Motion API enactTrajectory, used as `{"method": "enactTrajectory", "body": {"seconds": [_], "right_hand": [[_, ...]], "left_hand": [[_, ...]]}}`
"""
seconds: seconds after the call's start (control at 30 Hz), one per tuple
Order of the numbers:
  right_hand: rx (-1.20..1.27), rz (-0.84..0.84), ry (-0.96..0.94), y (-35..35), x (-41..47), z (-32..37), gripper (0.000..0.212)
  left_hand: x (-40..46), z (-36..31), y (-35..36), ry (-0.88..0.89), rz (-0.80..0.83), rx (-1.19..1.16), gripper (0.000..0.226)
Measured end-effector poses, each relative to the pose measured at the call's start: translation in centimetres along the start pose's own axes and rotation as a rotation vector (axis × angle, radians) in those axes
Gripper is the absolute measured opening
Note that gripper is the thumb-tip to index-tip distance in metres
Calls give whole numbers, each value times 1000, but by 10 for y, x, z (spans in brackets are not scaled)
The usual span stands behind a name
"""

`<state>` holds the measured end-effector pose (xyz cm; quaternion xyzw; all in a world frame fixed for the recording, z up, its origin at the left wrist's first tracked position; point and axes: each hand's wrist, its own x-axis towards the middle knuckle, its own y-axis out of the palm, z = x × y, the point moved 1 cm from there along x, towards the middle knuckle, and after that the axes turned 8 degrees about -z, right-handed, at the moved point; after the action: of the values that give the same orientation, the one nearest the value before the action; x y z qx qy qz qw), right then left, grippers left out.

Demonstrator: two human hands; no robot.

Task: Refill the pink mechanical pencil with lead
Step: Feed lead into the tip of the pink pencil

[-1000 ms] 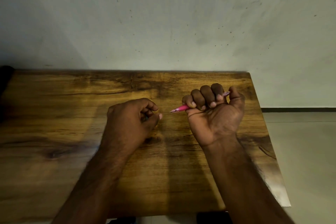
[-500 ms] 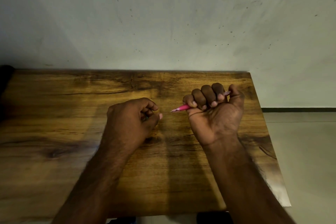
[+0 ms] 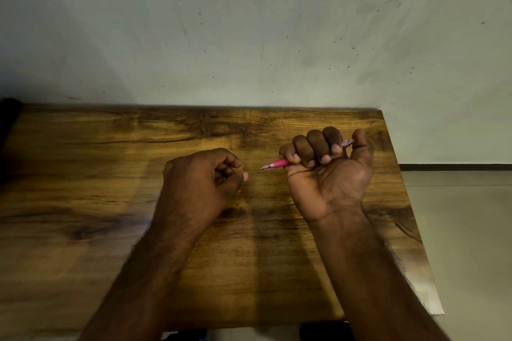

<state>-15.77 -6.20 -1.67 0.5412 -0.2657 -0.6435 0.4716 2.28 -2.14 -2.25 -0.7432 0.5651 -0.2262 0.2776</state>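
Observation:
My right hand (image 3: pixel 329 174) is closed in a fist around the pink mechanical pencil (image 3: pixel 277 164), palm toward me. The pencil's tip points left and its rear end (image 3: pixel 347 143) pokes out beside the thumb. My left hand (image 3: pixel 202 177) is curled on the wooden table (image 3: pixel 110 147), thumb tip a short gap from the pencil tip. A sliver of something small and green (image 3: pixel 224 179) shows between its fingers; the rest of it is hidden. No lead is visible.
The table's back edge meets a pale scuffed wall (image 3: pixel 249 36). Its right edge (image 3: pixel 410 216) drops to a light floor (image 3: pixel 465 230). A dark object (image 3: pixel 8 133) sits at the far left edge.

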Motion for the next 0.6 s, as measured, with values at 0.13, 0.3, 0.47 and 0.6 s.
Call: {"method": "enactTrajectory", "body": {"seconds": [0.13, 0.3, 0.47, 0.6], "right_hand": [[-16, 1, -3, 2, 1, 2, 51], [-5, 10, 22, 2, 0, -1, 56], [-30, 2, 10, 3, 1, 1, 53], [-23, 6, 22, 3, 0, 0, 55]], "left_hand": [[0, -1, 0, 2, 0, -3, 18], [1, 0, 1, -3, -3, 4, 18], [0, 1, 1, -3, -1, 10, 19], [1, 1, 1, 1, 2, 9, 21]]}}
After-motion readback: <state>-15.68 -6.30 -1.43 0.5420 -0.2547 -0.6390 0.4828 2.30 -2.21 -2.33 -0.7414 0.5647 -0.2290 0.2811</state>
